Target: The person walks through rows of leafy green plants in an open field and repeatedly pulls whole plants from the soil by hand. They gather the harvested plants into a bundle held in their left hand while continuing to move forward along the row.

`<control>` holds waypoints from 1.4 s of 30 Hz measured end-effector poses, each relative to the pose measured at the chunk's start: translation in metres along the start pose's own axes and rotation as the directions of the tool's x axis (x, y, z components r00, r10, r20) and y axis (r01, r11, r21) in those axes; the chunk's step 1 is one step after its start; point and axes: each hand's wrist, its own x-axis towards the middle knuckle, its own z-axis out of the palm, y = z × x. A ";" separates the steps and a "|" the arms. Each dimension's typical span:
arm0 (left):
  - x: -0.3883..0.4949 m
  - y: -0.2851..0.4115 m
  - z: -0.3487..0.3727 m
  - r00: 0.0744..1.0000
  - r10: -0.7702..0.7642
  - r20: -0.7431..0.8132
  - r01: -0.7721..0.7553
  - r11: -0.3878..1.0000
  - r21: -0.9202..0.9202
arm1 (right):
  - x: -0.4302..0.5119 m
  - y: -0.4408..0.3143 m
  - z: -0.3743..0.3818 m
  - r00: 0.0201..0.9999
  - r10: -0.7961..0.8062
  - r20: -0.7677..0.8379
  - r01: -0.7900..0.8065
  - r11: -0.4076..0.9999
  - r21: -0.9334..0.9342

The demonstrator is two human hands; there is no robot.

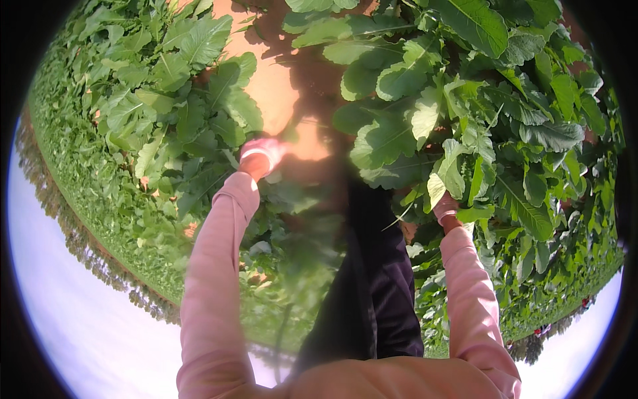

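Observation:
My left hand (pixel 262 149), in a pale pink glove, is at the edge of the left row of leafy green plants (pixel 199 99), over the bare soil path (pixel 274 90). Glare washes out its fingers, so I cannot tell whether it holds anything. My right hand (pixel 445 205), also gloved, reaches in among broad lobed leaves (pixel 451 167) of the right row. Leaves cover its fingers, and its grip is hidden. Both forearms are in long pink sleeves.
My legs in dark trousers (pixel 386 279) stand between the two rows. Dense leafy crop spreads widely on both sides. Trees (pixel 99 262) line the field's far edge under a bright sky. Small red shapes, too tiny to identify, show at the far right edge.

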 end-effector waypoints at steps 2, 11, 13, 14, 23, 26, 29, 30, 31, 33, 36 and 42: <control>-0.011 -0.026 0.020 0.993 -0.102 -0.053 0.089 0.973 -0.213 | 0.003 -0.001 -0.002 0.997 0.051 -0.059 -0.045 0.993 0.108; 0.009 -0.051 0.018 0.921 -0.384 0.068 0.381 0.849 -0.365 | -0.007 0.005 -0.014 0.984 0.083 -0.156 -0.052 0.980 0.191; 0.006 -0.041 0.011 0.915 -0.394 0.089 0.400 0.851 -0.340 | -0.015 0.002 -0.030 0.982 0.066 -0.176 -0.029 0.978 0.205; 0.008 -0.038 0.007 0.900 -0.413 0.136 0.434 0.831 -0.347 | -0.020 -0.002 -0.040 0.980 0.050 -0.194 -0.006 0.975 0.221; 0.033 -0.065 0.037 0.902 -0.432 -0.009 0.313 0.668 -0.675 | -0.070 -0.148 -0.163 0.574 -0.630 -0.524 0.807 0.324 0.494; 0.029 -0.051 0.035 0.864 -0.486 -0.128 0.346 0.760 -0.551 | -0.043 -0.242 -0.220 0.886 -0.394 -0.244 0.167 -0.219 0.961; 0.029 -0.043 0.011 0.866 -0.472 0.168 0.484 0.700 -0.525 | 0.014 -0.296 -0.273 0.921 -0.157 -0.356 0.205 -0.581 0.788; 0.025 -0.041 0.007 0.866 -0.457 0.201 0.488 0.689 -0.536 | 0.033 -0.309 -0.284 0.947 -0.118 -0.299 0.198 -0.519 0.832; 0.023 -0.042 0.003 0.868 -0.442 0.228 0.490 0.680 -0.546 | 0.049 -0.319 -0.292 0.947 -0.110 -0.301 0.213 -0.486 0.847; 0.021 -0.043 0.000 0.879 -0.450 0.158 0.467 0.744 -0.477 | 0.072 -0.330 -0.297 0.950 -0.062 -0.307 0.298 -0.123 0.947; 0.022 -0.044 0.004 0.889 -0.429 0.159 0.454 0.788 -0.416 | 0.081 -0.340 -0.289 0.967 -0.097 -0.236 0.254 0.484 0.838; 0.031 -0.043 0.005 0.861 -0.472 0.190 0.508 0.772 -0.383 | 0.071 -0.330 -0.283 0.970 -0.236 0.055 0.151 0.766 0.624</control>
